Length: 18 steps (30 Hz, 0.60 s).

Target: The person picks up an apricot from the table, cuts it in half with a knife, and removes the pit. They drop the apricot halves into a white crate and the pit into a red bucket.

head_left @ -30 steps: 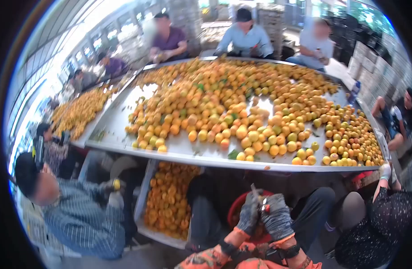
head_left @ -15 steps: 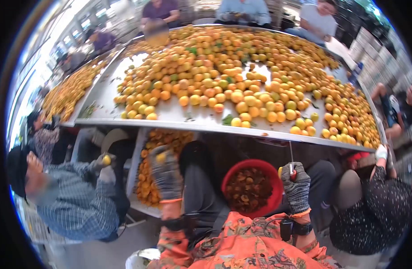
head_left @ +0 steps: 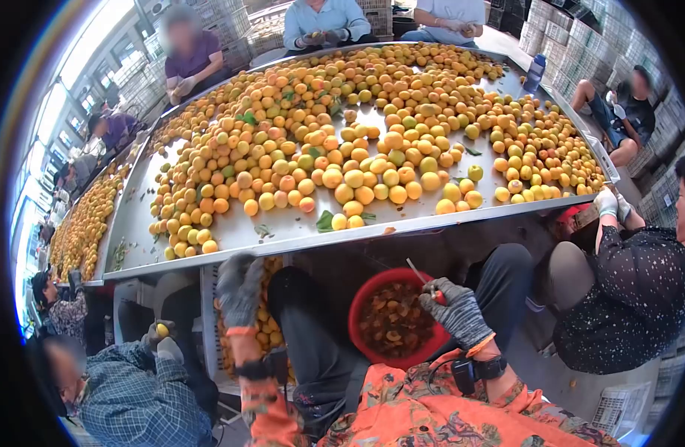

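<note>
My left hand [head_left: 239,290], in a grey knit glove, is over the crate [head_left: 210,328] of apricots [head_left: 264,328] beside my left knee. It is smeared by motion, and I cannot make out anything in its fingers. My right hand [head_left: 459,311], gloved the same way, is closed around a red-handled knife [head_left: 415,270] whose thin blade points up and to the left. This hand hovers over the right rim of a red basin [head_left: 355,328] between my knees. Brownish-orange pieces [head_left: 393,319], perhaps pits, lie in the basin.
A wide metal table [head_left: 230,257] heaped with apricots [head_left: 283,149] spans the space ahead. A co-worker in a checked shirt [head_left: 145,395] sits at left holding a yellow fruit. Another in a dotted top [head_left: 610,298] sits at right. More people sit along the far side.
The view has turned to the right. The apricot seen in my left hand no longer shows. My right hand has tilted, swinging the knife from upright to a leftward slant over the basin.
</note>
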Motion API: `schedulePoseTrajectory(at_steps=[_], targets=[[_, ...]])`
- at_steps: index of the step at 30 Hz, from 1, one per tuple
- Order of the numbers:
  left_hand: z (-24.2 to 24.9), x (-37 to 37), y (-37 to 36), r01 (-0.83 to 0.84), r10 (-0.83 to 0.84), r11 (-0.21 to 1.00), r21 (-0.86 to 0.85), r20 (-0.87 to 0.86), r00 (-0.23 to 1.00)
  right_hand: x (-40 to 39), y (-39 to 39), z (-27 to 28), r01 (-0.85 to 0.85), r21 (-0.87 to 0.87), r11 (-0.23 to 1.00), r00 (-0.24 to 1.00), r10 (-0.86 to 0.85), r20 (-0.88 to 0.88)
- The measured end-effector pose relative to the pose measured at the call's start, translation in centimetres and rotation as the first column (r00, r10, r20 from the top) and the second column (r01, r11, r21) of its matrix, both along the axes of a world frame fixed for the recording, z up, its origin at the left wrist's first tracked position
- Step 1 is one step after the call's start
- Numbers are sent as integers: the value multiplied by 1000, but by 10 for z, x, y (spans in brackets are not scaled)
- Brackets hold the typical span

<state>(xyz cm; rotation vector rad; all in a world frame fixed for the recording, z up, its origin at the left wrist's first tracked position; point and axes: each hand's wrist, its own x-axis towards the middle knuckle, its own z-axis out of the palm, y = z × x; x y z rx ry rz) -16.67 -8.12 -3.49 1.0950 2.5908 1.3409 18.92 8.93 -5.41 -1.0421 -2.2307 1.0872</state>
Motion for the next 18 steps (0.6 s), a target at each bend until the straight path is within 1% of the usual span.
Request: schedulePoseTrajectory(at_steps=[1,3,4,5,6,7,8,9,11,12,13,15,16,17,18], targets=[[-1,-2,36,95,-97,995,-40,-55,994,-2,-1,-3,-30,32,999,999,31,-23],[1,3,107,206,-206,978,7,26,978,-4,-4,0,-28,61,998,999,30,-33],[-11,-6,140,276,-267,961,26,-184,946,-3,-6,9,-46,26,999,998,47,-40],[-30,-16,173,349,-309,937,34,-387,869,-1,-7,15,-61,-8,998,997,61,-48],[-45,-24,201,354,-347,934,-57,-382,856,4,-7,18,-63,-14,998,996,62,-62],[-46,-25,222,355,-384,923,-146,-375,844,9,-6,18,-49,-5,999,997,48,-62],[-47,-26,238,336,-407,886,-319,-186,895,15,-5,17,-24,2,1000,999,24,-43],[-69,-37,251,370,-464,865,-339,-257,848,19,-4,17,1,8,1000,1000,-1,-27],[-69,-38,259,376,-479,840,-391,-210,852,26,-4,21,43,5,999,999,-43,-20],[-71,-43,263,355,-452,844,-401,-178,874,28,-5,19,64,-6,998,998,-64,-19],[-74,-48,262,354,-451,846,-398,-184,873,30,-5,17,81,-19,996,996,-82,-18],[-82,-54,254,382,-421,907,-177,-327,846,31,-3,13,78,-24,997,997,-78,-6],[-74,-44,241,414,-412,910,18,-84,907,30,-2,10,67,-29,997,996,-68,-59],[-65,-35,223,385,-420,900,207,169,892,28,-5,7,56,-41,998,992,-60,-112],[-30,-7,199,329,-417,907,263,447,792,25,-6,14,41,-94,995,994,-51,-97]])
